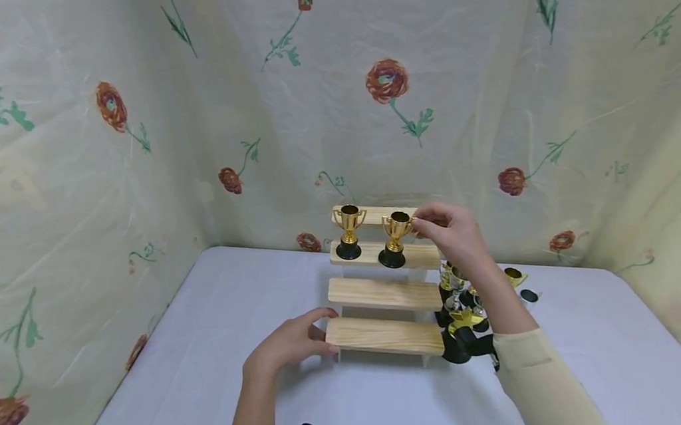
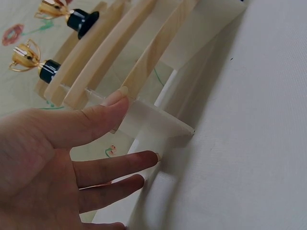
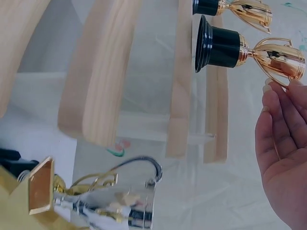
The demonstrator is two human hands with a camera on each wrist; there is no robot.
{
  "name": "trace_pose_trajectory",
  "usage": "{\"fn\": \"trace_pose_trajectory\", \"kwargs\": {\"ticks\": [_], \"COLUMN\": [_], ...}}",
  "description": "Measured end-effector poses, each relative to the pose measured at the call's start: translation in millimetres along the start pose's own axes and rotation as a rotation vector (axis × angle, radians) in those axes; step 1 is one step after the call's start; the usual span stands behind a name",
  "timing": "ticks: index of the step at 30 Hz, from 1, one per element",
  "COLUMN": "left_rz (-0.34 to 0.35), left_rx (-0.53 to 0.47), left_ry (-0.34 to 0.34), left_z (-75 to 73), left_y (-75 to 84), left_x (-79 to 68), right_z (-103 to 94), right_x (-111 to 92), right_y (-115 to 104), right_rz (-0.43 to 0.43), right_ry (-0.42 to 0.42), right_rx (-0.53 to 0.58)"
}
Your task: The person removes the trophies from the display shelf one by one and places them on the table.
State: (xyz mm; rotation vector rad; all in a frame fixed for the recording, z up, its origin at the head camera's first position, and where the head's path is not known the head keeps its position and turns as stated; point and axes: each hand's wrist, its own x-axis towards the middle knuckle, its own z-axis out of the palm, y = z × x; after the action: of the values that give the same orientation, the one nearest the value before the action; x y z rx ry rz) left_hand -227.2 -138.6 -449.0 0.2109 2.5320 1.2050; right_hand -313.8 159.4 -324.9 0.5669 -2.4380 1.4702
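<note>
A tiered display stand (image 1: 386,332) with pale wooden shelves and clear supports stands on the table. Two gold trophy cups on black bases are at its second shelf from the top. My right hand (image 1: 453,233) pinches a handle of the right gold trophy cup (image 1: 397,231); the right wrist view shows fingertips on that handle (image 3: 273,79). The other gold trophy cup (image 1: 349,225) stands to its left. At the lowest shelf's left end, my left hand (image 1: 290,340) holds the board between thumb and index finger. In the left wrist view its thumb (image 2: 112,108) touches the wood; the other fingers extend free.
Several gold and silver trophies cluster right of the stand, partly hidden by my right arm, among them a gold star trophy (image 1: 462,322) and a silver cup (image 3: 129,206). A white cloth covers the table (image 1: 208,356). Flowered curtains (image 1: 284,110) hang behind and beside it.
</note>
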Motion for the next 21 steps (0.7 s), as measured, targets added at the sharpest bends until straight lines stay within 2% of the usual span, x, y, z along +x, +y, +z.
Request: {"fn": "trace_pose_trajectory", "kwargs": {"ticks": [12, 15, 17, 21], "left_rz": [0.006, 0.003, 0.000, -0.004], "left_rx": [0.003, 0.004, 0.009, 0.013], "left_ry": [-0.004, -0.003, -0.001, 0.001], "left_z": [0.0, 0.6, 0.8, 1.2], "left_y": [1.8, 2.4, 3.0, 3.0], "left_x": [-2.4, -3.1, -3.4, -3.1], "right_z": [-13.4, -16.9, -19.4, -25.4], "right_x": [-18.4, -23.6, -29.0, -34.6], "right_y": [2.9, 2.5, -5.8, -3.5], "right_rz": [-0.031, -0.033, -0.025, -0.015], "right_ry": [0.030, 0.035, 0.038, 0.053], "right_rx": [-0.044, -0.048, -0.055, -0.065]}}
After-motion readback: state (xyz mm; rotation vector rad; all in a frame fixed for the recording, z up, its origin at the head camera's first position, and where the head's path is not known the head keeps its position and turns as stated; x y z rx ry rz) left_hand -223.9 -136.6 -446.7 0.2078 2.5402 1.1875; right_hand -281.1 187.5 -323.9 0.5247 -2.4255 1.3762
